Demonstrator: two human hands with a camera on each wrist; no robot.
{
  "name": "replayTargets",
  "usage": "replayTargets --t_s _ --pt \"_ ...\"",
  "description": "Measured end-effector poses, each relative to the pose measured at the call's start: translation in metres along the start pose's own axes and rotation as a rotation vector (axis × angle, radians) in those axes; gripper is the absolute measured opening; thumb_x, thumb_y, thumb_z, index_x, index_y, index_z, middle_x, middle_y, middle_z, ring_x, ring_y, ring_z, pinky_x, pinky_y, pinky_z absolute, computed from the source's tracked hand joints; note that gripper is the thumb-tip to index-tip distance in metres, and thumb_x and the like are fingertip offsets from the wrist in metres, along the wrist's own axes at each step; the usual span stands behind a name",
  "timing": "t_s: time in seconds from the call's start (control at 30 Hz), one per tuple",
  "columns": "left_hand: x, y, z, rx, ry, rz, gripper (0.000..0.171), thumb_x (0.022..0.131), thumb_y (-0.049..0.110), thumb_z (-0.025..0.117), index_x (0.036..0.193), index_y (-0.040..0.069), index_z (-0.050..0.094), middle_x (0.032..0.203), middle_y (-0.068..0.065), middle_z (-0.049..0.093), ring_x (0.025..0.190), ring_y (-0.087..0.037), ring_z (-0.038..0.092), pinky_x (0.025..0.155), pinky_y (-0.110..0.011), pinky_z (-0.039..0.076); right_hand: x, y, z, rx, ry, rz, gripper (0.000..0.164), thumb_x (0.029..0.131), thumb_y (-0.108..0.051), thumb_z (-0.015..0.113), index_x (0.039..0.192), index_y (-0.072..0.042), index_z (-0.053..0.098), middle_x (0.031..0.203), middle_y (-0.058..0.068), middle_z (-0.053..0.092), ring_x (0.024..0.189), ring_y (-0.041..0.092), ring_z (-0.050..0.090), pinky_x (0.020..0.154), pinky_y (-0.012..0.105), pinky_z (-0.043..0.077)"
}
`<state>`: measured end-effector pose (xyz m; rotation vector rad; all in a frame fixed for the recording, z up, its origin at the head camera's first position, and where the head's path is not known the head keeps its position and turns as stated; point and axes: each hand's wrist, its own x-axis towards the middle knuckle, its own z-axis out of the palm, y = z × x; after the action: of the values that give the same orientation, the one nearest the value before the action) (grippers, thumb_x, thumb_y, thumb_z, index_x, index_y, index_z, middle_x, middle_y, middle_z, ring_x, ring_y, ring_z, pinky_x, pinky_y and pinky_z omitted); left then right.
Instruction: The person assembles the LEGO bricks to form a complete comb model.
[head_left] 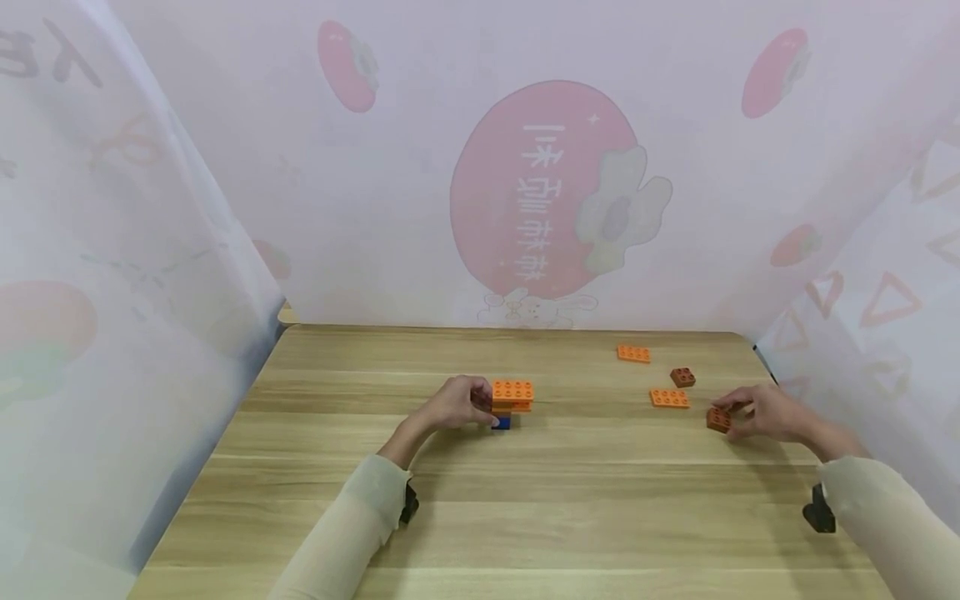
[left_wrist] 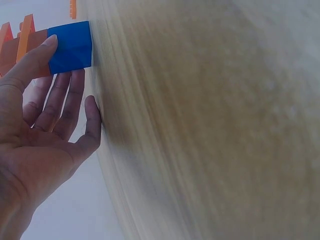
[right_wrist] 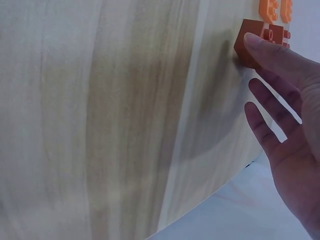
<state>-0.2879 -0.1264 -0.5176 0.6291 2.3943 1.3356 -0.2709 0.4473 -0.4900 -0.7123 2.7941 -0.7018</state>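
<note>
In the head view my left hand (head_left: 452, 403) grips a small stack of toy building bricks (head_left: 513, 391) upright near the middle of the table. Orange studded plates and brown bricks make up its upper part. A blue brick (left_wrist: 74, 47) forms the bottom, with my left thumb pressed on its edge and the fingers behind. Over on the right, my right hand (head_left: 778, 413) pinches a brown brick (right_wrist: 244, 54) between thumb and fingers at the tabletop. The other right-hand fingers are spread apart and touch no brick.
Beyond my right hand lie a second brown brick (head_left: 682, 377), a near orange plate (head_left: 670, 398) and a farther orange plate (head_left: 633, 354). White printed curtains (head_left: 375, 208) stand around the back and sides of the wooden table (head_left: 570, 517).
</note>
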Motion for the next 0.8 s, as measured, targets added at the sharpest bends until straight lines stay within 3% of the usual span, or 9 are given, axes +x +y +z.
replayTargets --t_s 0.43,0.67,0.8 --pt "0.001 -0.001 -0.001 0.002 -0.003 0.003 0.029 0.083 0.002 0.089 0.105 0.003 0.07 0.102 -0.006 0.075 0.095 -0.018 0.074 0.088 -0.031 0.063 0.0 0.003 0.01 -0.089 0.07 0.012 0.046 0.077 -0.021 0.096 0.115 -0.002 0.08 0.115 0.019 0.077 0.096 0.028 0.073 0.075 0.031 0.062" --pt "0.001 -0.001 -0.001 -0.002 -0.008 0.005 0.03 0.083 0.001 0.089 0.105 0.003 0.07 0.103 -0.006 0.076 0.096 -0.018 0.074 0.088 -0.031 0.062 0.0 0.005 0.013 -0.07 0.084 0.008 0.042 0.078 -0.015 0.095 0.113 0.0 0.08 0.111 0.019 0.078 0.092 0.027 0.075 0.072 0.031 0.063" --pt "0.0 0.0 0.0 -0.002 -0.005 0.004 0.03 0.082 0.001 0.09 0.106 0.002 0.071 0.103 -0.006 0.076 0.096 -0.018 0.074 0.089 -0.031 0.062 0.001 0.004 0.014 -0.052 0.102 -0.008 0.039 0.078 -0.013 0.094 0.112 0.0 0.08 0.11 0.02 0.078 0.091 0.019 0.074 0.072 0.031 0.063"
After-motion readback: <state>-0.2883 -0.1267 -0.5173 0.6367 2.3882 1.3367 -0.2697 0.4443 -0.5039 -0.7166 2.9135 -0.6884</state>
